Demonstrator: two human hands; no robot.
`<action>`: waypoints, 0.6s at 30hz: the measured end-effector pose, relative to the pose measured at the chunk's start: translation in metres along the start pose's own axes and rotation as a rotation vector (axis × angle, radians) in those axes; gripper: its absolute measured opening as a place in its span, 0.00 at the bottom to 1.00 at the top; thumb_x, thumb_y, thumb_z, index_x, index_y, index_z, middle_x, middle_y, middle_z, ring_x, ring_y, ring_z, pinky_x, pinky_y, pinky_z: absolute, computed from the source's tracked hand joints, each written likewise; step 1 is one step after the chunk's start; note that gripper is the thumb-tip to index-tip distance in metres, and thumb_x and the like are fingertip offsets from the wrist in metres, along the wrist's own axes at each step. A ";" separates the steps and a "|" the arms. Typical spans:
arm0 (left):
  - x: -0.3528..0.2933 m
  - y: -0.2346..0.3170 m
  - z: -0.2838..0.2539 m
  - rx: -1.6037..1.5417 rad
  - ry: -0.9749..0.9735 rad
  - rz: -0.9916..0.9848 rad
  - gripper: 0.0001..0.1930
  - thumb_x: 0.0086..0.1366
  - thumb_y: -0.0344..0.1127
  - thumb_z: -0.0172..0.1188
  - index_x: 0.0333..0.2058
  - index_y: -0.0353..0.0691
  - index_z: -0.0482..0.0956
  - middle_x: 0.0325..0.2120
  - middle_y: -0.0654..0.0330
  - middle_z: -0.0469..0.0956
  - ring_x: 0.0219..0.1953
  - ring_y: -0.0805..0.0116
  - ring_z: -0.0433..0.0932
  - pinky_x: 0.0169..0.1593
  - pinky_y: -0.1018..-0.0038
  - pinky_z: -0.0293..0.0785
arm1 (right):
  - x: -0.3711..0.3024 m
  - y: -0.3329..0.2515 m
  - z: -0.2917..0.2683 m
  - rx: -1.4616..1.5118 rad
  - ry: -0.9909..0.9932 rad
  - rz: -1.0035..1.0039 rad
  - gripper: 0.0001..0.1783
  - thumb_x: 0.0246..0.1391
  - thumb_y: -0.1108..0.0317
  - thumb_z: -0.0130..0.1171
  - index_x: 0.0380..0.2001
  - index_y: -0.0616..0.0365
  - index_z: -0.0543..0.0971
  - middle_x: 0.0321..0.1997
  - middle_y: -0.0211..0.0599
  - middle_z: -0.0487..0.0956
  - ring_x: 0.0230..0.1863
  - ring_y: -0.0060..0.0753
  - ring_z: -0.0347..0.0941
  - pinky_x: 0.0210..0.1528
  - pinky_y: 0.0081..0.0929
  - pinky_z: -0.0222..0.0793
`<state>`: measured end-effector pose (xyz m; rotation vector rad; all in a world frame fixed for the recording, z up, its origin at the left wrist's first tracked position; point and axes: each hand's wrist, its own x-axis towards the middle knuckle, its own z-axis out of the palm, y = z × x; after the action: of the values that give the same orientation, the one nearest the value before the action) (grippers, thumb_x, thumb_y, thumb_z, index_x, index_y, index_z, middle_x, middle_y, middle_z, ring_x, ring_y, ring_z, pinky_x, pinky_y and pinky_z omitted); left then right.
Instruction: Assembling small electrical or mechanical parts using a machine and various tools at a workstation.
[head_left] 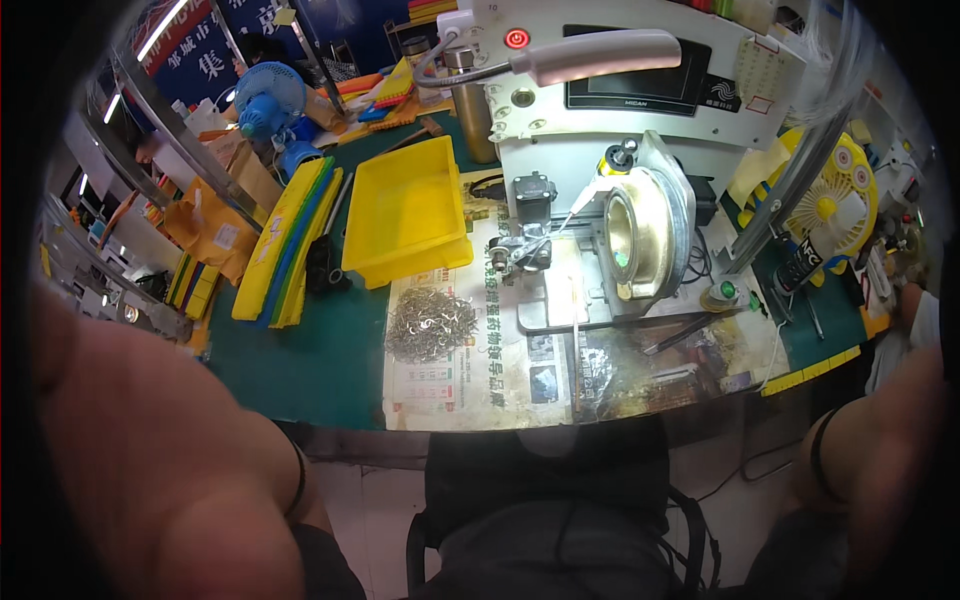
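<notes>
My left hand (165,450) is raised very close to the camera and fills the lower left, large and blurred. At the right edge my right hand (900,450) is also close and partly cut off by the dark rim. The fingers of both are too smeared or hidden to show how they are held. Neither touches anything on the bench. Beyond them, a heap of small shiny metal pieces (430,325) lies on a printed paper sheet (470,390). Behind the heap stands a shallow yellow plastic bin (405,215).
A white bench machine (545,120) with a round metal ring part (625,245) stands at centre right under a lamp (600,57). Yellow, green and blue strips (290,245) lie left of the bin. A yellow fan (825,205) stands right, a blue fan (268,95) back left.
</notes>
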<state>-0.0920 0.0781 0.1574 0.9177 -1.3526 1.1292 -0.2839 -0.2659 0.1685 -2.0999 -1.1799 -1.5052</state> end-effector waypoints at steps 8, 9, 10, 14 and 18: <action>-0.054 0.008 0.043 -1.158 -0.637 -0.708 0.20 0.72 0.47 0.58 0.36 0.34 0.86 0.42 0.44 0.82 0.48 0.42 0.80 0.47 0.58 0.79 | -0.080 -0.018 0.073 0.063 0.093 0.515 0.10 0.61 0.74 0.53 0.45 0.64 0.74 0.37 0.45 0.82 0.32 0.38 0.76 0.35 0.32 0.72; -0.055 0.027 0.056 -1.275 -0.529 -0.830 0.24 0.74 0.49 0.54 0.36 0.28 0.84 0.44 0.42 0.81 0.47 0.39 0.80 0.47 0.57 0.78 | -0.088 -0.022 0.078 0.080 0.072 0.586 0.09 0.59 0.78 0.52 0.43 0.65 0.76 0.35 0.45 0.82 0.32 0.38 0.77 0.35 0.31 0.73; -0.087 0.041 0.088 -1.294 -0.266 -0.491 0.36 0.67 0.61 0.61 0.50 0.24 0.79 0.45 0.43 0.80 0.44 0.45 0.80 0.47 0.56 0.78 | -0.096 -0.025 0.080 0.078 0.061 0.586 0.09 0.59 0.78 0.52 0.43 0.65 0.76 0.35 0.45 0.82 0.32 0.38 0.77 0.35 0.31 0.73; -0.084 0.082 0.110 -1.589 -0.032 -0.704 0.32 0.67 0.57 0.62 0.46 0.24 0.79 0.43 0.43 0.79 0.41 0.46 0.80 0.43 0.57 0.76 | -0.140 -0.031 0.089 0.042 0.023 0.842 0.09 0.56 0.83 0.52 0.37 0.67 0.81 0.32 0.45 0.83 0.33 0.39 0.80 0.38 0.30 0.75; -0.083 0.080 0.110 -1.595 0.056 -0.744 0.27 0.68 0.52 0.62 0.44 0.26 0.80 0.41 0.45 0.80 0.39 0.48 0.79 0.41 0.61 0.75 | -0.169 -0.029 0.095 0.057 0.027 1.036 0.10 0.55 0.86 0.53 0.37 0.68 0.81 0.32 0.45 0.83 0.33 0.37 0.80 0.39 0.28 0.75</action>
<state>-0.1884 -0.0149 0.0708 0.0846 -1.1990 -0.5684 -0.2638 -0.2611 -0.0262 -2.0779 -0.0177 -0.9513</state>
